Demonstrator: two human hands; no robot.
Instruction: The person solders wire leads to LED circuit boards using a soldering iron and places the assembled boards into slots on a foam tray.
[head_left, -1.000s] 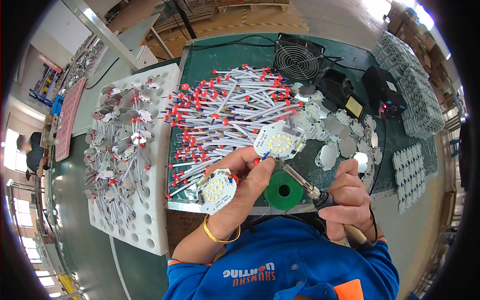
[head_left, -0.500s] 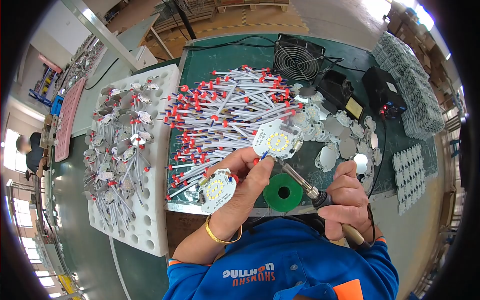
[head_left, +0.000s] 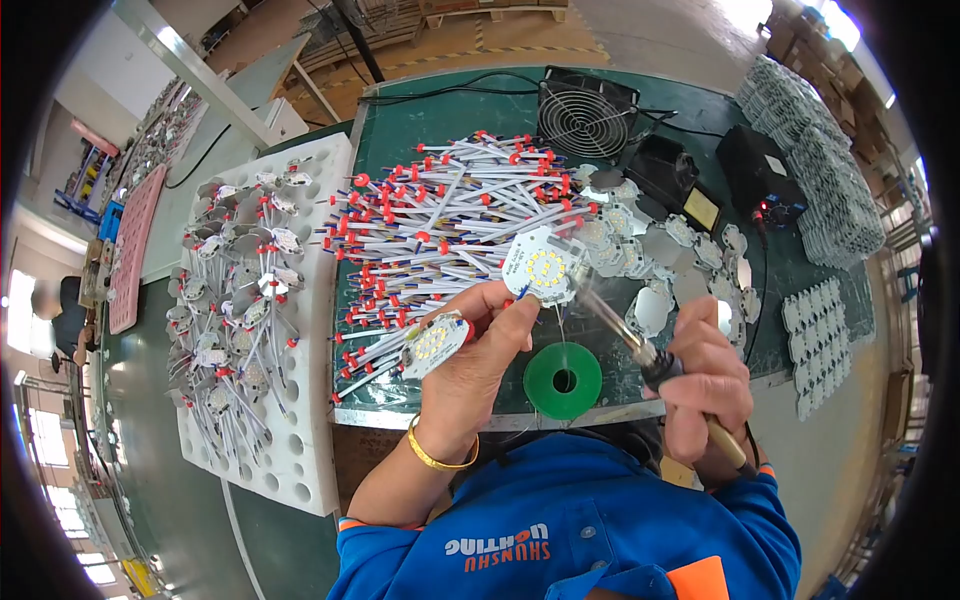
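My left hand [head_left: 478, 355] pinches a white LED board [head_left: 535, 262] at its lower edge, where a short blue wire shows between thumb and fingers. A second LED board [head_left: 432, 345], with a red piece at its edge, rests against the same hand. My right hand [head_left: 708, 375] is closed round a soldering iron [head_left: 640, 347]. The iron's tip lies at the right edge of the upper board; whether it touches is unclear. Below the board sits a green spool [head_left: 545, 400], and a thin strand of solder wire [head_left: 562, 325] runs up from it.
Behind my left hand lies a heap of white cables [head_left: 450, 220] with red rings. Loose boards [head_left: 690, 265] lie right of it, near a fan [head_left: 588, 120], a soldering-iron stand [head_left: 665, 175] and a black power unit [head_left: 760, 175]. At left, a white foam tray [head_left: 320, 400] holds wired boards.
The soldering iron's tip has moved up and right, from the board's lower edge to its right edge. My right hand has shifted up and right. The solder strand now shows above the spool.
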